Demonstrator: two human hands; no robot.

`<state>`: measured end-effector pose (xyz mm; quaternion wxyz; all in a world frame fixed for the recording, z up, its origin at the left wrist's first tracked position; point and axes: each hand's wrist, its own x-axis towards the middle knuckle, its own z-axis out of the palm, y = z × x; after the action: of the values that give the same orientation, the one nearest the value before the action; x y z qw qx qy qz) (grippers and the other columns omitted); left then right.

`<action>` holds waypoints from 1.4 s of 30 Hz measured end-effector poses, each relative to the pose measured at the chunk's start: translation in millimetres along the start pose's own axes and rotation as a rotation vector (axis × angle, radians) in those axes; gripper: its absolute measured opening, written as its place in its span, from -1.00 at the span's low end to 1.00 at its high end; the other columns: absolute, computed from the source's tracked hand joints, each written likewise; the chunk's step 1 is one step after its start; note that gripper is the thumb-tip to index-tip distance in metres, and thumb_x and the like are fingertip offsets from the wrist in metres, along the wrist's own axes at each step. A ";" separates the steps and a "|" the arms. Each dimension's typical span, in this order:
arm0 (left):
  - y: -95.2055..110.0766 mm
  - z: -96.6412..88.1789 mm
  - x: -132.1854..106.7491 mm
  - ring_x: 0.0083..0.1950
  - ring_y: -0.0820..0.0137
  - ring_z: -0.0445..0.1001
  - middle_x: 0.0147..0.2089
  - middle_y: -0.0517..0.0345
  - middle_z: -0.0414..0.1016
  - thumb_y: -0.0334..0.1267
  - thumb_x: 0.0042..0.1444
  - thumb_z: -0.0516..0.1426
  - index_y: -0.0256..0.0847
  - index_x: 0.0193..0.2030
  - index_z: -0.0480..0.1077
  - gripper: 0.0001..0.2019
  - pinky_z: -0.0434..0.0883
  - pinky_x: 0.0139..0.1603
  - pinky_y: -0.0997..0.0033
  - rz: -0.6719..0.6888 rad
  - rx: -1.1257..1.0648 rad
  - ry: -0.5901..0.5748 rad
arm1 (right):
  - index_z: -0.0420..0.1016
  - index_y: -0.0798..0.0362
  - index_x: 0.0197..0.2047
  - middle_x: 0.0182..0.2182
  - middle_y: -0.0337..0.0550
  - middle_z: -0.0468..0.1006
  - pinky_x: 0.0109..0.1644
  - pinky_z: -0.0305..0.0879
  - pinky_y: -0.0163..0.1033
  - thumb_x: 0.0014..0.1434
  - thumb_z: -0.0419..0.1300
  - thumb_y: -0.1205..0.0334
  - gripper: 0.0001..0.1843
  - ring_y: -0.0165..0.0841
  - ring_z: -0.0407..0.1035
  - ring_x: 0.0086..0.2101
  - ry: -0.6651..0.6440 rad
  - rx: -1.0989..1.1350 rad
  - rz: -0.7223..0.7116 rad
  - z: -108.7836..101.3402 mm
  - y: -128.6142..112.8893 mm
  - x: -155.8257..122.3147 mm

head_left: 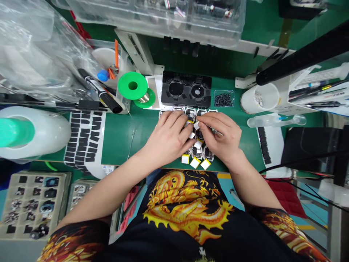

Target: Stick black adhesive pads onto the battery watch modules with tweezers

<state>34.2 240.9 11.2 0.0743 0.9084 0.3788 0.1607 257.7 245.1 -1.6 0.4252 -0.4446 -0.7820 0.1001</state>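
Head cam: wht sq. pads (205, 165), yel. edge; R grip (222, 133) pinching one, L grip (171, 135) can't tell.

"Where does the head view look from?"

"The wearer's own head, facing forward and steeply down onto the green bench (117, 140)."

"What marks its tilt?"

"The shirt (188, 218) fills six o'clock; a clear bin (160, 22) spans twelve."

"And how near?"

"Close but wide: the left hand (169, 136) and right hand (221, 134) sit near the dial's centre, their forearms (111, 193) running in from half past seven and four."
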 end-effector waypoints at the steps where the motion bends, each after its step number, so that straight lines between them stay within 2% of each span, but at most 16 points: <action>1: 0.4 0.9 -0.1 0.47 -0.22 0.46 0.34 -0.33 0.60 -0.12 0.50 0.22 -0.31 0.26 0.58 -0.64 0.45 0.49 -0.37 0.001 -0.001 0.000 | 0.76 -0.12 0.06 -0.10 -0.14 0.83 0.06 0.71 -0.01 0.47 0.31 0.33 -0.77 -0.20 0.73 -0.09 0.002 0.000 0.017 0.0 0.0 0.1; 7: -1.4 7.7 0.8 0.47 -0.20 0.47 0.35 -0.26 0.62 -0.10 0.53 0.20 -0.35 0.31 0.54 -0.60 0.42 0.52 -0.33 0.025 -0.018 0.016 | 0.76 -0.10 0.05 -0.10 -0.13 0.83 0.07 0.72 -0.02 0.47 0.30 0.33 -0.78 -0.21 0.73 -0.09 0.009 0.012 0.025 0.4 0.5 1.1; 14: -7.2 9.4 5.4 0.50 -0.20 0.43 0.30 -0.18 0.67 -0.05 0.49 0.25 -0.27 0.36 0.54 -0.55 0.36 0.53 -0.34 -0.022 -0.104 0.035 | 0.76 -0.14 0.08 -0.09 -0.15 0.83 0.07 0.71 0.01 0.48 0.30 0.32 -0.76 -0.19 0.73 -0.08 0.015 -0.007 0.012 0.3 2.4 1.2; 24: -7.0 6.6 7.1 0.44 -0.18 0.45 0.31 -0.17 0.68 -0.01 0.48 0.26 -0.25 0.35 0.58 -0.54 0.35 0.52 -0.35 -0.024 -0.106 0.025 | 0.75 -0.19 0.11 -0.09 -0.14 0.82 0.01 0.71 0.03 0.48 0.31 0.31 -0.73 -0.16 0.73 -0.09 0.136 -0.026 -0.018 -14.6 -8.3 11.6; 29: -5.2 5.5 8.1 0.48 -0.23 0.43 0.28 -0.22 0.68 -0.02 0.50 0.24 -0.32 0.32 0.57 -0.55 0.36 0.51 -0.38 -0.003 -0.058 0.026 | 0.73 -0.21 0.18 -0.07 -0.18 0.82 -0.03 0.70 -0.03 0.45 0.34 0.34 -0.67 -0.20 0.73 -0.11 0.041 -0.011 -0.103 -23.1 -6.7 7.5; 32: -2.9 2.5 4.0 0.55 -0.24 0.38 0.36 -0.26 0.61 -0.04 0.51 0.23 -0.30 0.31 0.55 -0.58 0.34 0.54 -0.40 0.015 -0.027 0.016 | 0.73 -0.22 0.20 -0.12 -0.20 0.82 -0.10 0.68 -0.07 0.42 0.39 0.34 -0.63 -0.23 0.71 -0.19 0.035 -0.079 -0.141 -27.6 -6.3 4.4; 35: -0.2 -4.1 -10.6 0.59 -0.20 0.35 0.44 -0.26 0.55 -0.07 0.54 0.20 -0.28 0.31 0.53 -0.62 0.33 0.58 -0.34 0.030 -0.007 0.053 | 0.75 -0.20 0.18 -0.10 -0.18 0.83 -0.07 0.68 -0.06 0.41 0.40 0.37 -0.64 -0.22 0.72 -0.17 0.051 -0.050 -0.089 -30.5 -15.2 4.8; 37: 1.8 -9.7 -28.1 0.57 -0.16 0.39 0.41 -0.23 0.58 -0.07 0.54 0.20 -0.27 0.29 0.52 -0.64 0.35 0.58 -0.28 0.029 -0.016 0.109 | 0.78 -0.18 0.12 -0.09 -0.16 0.83 -0.04 0.68 -0.04 0.40 0.40 0.39 -0.68 -0.21 0.72 -0.15 0.058 0.032 -0.016 -30.5 -26.2 6.8; 42: 6.6 -20.1 -92.6 0.45 -0.07 0.55 0.27 -0.14 0.69 -0.14 0.43 0.33 -0.15 0.26 0.51 -0.66 0.50 0.45 -0.19 -0.068 -0.061 0.313 | 0.81 -0.15 -0.02 -0.18 -0.19 0.82 -0.08 0.67 -0.03 0.38 0.42 0.34 -0.80 -0.22 0.71 -0.19 0.043 0.213 0.072 -20.8 -56.1 12.9</action>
<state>-29.7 170.6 9.9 0.0474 0.8564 0.4111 0.3089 236.0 217.7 48.7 0.4829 -0.4267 -0.7411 0.1882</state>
